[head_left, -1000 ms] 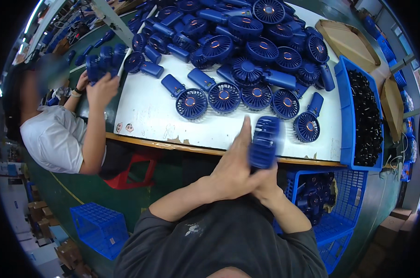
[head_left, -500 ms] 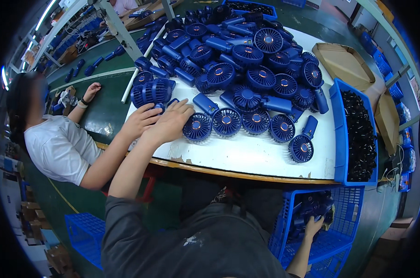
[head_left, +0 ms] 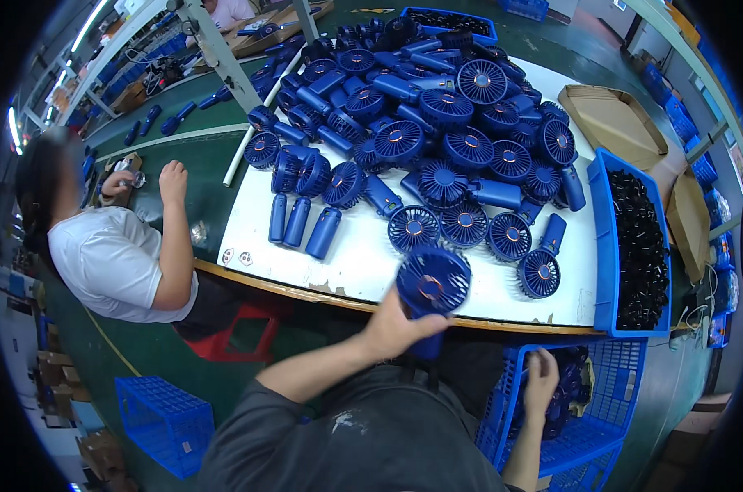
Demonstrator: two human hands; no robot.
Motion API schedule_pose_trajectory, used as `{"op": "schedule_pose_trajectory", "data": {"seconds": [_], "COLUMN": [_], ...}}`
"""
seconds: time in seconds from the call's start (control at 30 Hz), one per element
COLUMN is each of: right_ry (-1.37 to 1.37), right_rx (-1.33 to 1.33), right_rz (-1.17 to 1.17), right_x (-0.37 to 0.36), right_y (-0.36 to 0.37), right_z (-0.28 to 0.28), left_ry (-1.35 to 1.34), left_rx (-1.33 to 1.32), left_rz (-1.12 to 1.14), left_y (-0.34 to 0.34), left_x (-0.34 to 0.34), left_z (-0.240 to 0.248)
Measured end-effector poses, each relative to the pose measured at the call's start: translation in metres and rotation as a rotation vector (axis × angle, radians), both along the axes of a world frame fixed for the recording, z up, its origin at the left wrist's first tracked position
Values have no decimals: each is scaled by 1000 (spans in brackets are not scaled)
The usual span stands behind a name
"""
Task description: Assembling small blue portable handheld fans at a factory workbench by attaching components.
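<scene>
Since half a second ago the left hand (head_left: 396,328) has left the fans on the desk (head_left: 363,262) and now grips a blue handheld fan (head_left: 431,287) by its handle at the near edge. The right hand (head_left: 540,379) rests inside the blue crate (head_left: 601,426) below, touching fans; its grip cannot be told.

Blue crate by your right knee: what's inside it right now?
The right hand reaches into the blue crate among dark blue handheld fans, piled loosely. The hand and arm cover part of the pile; the crate's bottom and the lower layers cannot be seen.
</scene>
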State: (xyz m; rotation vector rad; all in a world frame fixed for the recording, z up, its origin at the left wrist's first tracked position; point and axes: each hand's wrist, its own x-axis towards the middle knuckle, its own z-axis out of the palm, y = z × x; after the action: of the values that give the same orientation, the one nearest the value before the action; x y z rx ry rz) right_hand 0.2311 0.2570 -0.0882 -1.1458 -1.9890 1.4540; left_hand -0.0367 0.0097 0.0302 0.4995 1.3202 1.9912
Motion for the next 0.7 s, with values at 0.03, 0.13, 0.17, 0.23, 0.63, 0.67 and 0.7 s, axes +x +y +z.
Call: {"op": "schedule_pose_trajectory", "data": {"seconds": [0.03, 0.13, 0.17, 0.23, 0.63, 0.67, 0.7], "right_ry": [154, 395, 171, 121, -553, -274, -346], "right_rx": [-188, -399, -253, 99, 427, 806, 867], "right_rz": [125, 478, 498, 507, 671, 428, 199], "right_x": [-38, -93, -100, -115, -173, -167, -168], "right_y": [-37, -111, -121, -134, 70, 122, 162], "right_z": [43, 79, 80, 85, 235, 218, 207], "left_ry": [-110, 57, 173, -291, -429, -385, -412], "left_rx": [190, 33, -35, 18, 137, 190, 286], "left_rz": [-25, 178, 205, 88, -518, -515, -505], "left_y": [8, 27, 33, 44, 17, 16, 14], "left_x": [16, 37, 35, 24, 6, 5, 8], "left_z": [-7, -14, -8, -8, 8, 3, 2]}}
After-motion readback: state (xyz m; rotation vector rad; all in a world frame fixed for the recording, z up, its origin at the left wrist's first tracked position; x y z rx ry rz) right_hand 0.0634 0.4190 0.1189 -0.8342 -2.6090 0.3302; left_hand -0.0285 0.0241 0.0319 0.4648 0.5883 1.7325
